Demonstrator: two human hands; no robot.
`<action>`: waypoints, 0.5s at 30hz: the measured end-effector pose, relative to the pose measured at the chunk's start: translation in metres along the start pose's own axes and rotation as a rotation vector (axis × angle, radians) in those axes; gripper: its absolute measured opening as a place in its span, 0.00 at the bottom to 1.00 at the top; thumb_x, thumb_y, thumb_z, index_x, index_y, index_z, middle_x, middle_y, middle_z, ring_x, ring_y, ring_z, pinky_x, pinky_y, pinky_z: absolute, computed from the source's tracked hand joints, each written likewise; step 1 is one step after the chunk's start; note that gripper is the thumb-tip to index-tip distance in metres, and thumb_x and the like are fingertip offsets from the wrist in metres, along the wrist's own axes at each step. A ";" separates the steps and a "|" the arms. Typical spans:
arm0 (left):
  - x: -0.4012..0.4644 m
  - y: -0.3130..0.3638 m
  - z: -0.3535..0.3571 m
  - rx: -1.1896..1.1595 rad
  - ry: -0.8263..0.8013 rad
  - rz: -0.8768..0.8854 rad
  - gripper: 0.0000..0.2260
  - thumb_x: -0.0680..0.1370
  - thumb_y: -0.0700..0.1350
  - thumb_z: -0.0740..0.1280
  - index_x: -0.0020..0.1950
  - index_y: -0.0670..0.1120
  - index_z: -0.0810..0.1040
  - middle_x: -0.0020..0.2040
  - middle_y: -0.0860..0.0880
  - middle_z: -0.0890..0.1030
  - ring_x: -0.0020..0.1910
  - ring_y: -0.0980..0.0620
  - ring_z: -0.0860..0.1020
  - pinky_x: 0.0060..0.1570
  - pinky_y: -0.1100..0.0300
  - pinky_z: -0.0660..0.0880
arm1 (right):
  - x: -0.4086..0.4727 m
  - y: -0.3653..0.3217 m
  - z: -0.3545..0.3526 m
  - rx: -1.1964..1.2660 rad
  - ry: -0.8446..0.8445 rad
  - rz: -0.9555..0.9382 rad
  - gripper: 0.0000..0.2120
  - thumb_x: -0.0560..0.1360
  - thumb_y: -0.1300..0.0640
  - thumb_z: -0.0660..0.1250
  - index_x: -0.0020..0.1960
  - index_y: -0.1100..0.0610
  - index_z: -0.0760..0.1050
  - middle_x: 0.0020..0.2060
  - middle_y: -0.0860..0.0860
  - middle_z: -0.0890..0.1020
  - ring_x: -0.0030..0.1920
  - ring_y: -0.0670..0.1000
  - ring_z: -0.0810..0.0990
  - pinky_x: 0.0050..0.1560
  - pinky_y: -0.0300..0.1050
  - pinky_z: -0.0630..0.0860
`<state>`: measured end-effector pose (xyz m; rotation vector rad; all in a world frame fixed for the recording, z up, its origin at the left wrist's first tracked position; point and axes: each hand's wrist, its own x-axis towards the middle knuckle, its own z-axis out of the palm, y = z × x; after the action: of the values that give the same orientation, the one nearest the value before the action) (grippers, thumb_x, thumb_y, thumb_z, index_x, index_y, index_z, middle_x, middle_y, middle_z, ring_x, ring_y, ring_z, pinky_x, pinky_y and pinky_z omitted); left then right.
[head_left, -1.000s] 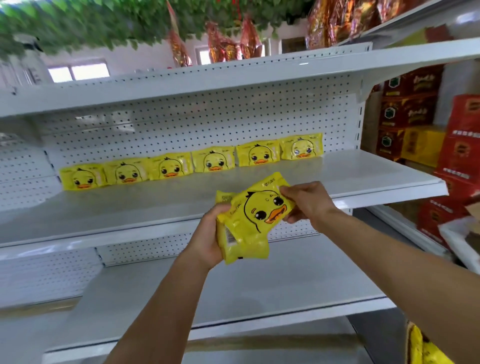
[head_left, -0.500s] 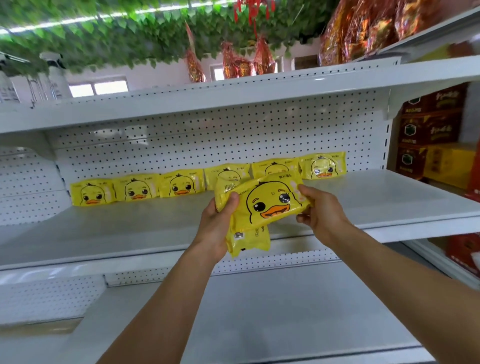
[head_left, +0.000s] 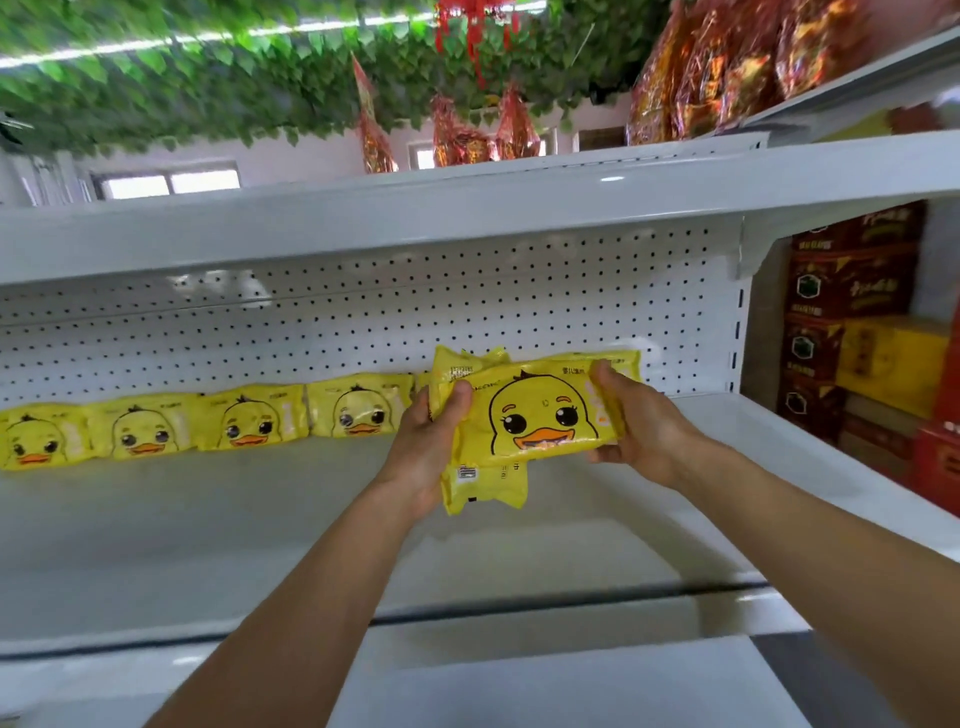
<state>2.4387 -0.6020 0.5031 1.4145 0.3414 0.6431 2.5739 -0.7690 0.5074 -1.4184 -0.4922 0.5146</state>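
We see two yellow packets held up in front of the middle shelf (head_left: 208, 525), above its deck and not touching it.

Front packet (head_left: 545, 415): glossy yellow film, lying lengthwise and roughly level. It has a big cartoon duck face with black eyes and lashes, an orange open bill and a small black tuft on top. There is small print along the upper edge, too blurred for us to read.

Rear packet (head_left: 485, 488): the same yellow, standing upright behind the front one. We can see its top corner above and its lower end below, which has a barcode and a white label patch.

The left hand (head_left: 431, 441) grips the left end of both packets, thumb across the front and fingers hidden behind. The right hand (head_left: 641, 431) grips the right end of the front packet, thumb on the upper edge and fingers curled underneath.

A row of duck packets (head_left: 249, 421) leans against the pegboard back (head_left: 363, 317) at the rear of the same shelf, faces outward and edges touching. We count four left of the hands. Whether more stand behind the held pair, we cannot tell.

An upper shelf (head_left: 415, 213) runs overhead, with green leaves (head_left: 156, 83) and red foil bags (head_left: 727, 67) higher up. Red and yellow cartons (head_left: 841, 312) are stacked at the right.
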 end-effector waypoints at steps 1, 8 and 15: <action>0.007 -0.002 0.011 0.014 0.008 0.009 0.21 0.71 0.62 0.72 0.59 0.54 0.77 0.54 0.53 0.84 0.52 0.53 0.82 0.54 0.45 0.79 | 0.006 -0.001 -0.014 -0.066 -0.048 0.002 0.16 0.76 0.41 0.64 0.55 0.51 0.79 0.46 0.50 0.84 0.42 0.52 0.80 0.40 0.46 0.76; 0.047 -0.026 0.085 -0.016 0.036 -0.142 0.07 0.73 0.53 0.73 0.47 0.53 0.79 0.48 0.51 0.82 0.45 0.52 0.80 0.48 0.50 0.78 | 0.043 0.005 -0.101 -0.216 -0.120 -0.088 0.20 0.65 0.62 0.76 0.57 0.59 0.80 0.49 0.54 0.85 0.50 0.56 0.84 0.55 0.49 0.78; 0.075 -0.037 0.106 -0.015 0.038 -0.173 0.14 0.74 0.47 0.74 0.40 0.53 0.67 0.42 0.51 0.77 0.40 0.51 0.77 0.49 0.47 0.76 | 0.078 0.016 -0.211 -0.386 0.086 -0.048 0.20 0.64 0.68 0.77 0.55 0.60 0.80 0.47 0.55 0.85 0.47 0.51 0.84 0.51 0.45 0.78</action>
<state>2.5670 -0.6434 0.4935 1.3433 0.4824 0.5308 2.7630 -0.8876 0.4734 -1.7848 -0.5752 0.3278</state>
